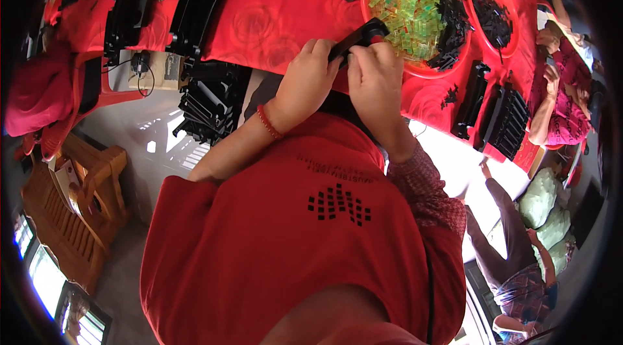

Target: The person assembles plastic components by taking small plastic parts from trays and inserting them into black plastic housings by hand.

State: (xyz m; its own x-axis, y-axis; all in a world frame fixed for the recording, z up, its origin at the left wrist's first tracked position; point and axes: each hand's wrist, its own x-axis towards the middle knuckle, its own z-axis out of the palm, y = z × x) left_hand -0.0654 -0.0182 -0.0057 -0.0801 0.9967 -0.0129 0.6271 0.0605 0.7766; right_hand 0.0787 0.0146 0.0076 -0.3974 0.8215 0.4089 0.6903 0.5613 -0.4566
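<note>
Red tablecloth | black part: in grip, end beyond | left hand, right hand

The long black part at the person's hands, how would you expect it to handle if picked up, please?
The long black part is probably stiff, as it juts past the left hand without visible sag. It may also be light, since a finger grip seems enough to support it.

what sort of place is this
Probably a small informal workshop, perhaps in a home: long black plastic parts lie on a red-covered table, a red basin holds many small yellow-green pieces, and a slatted wooden seat stands to the left.
</note>
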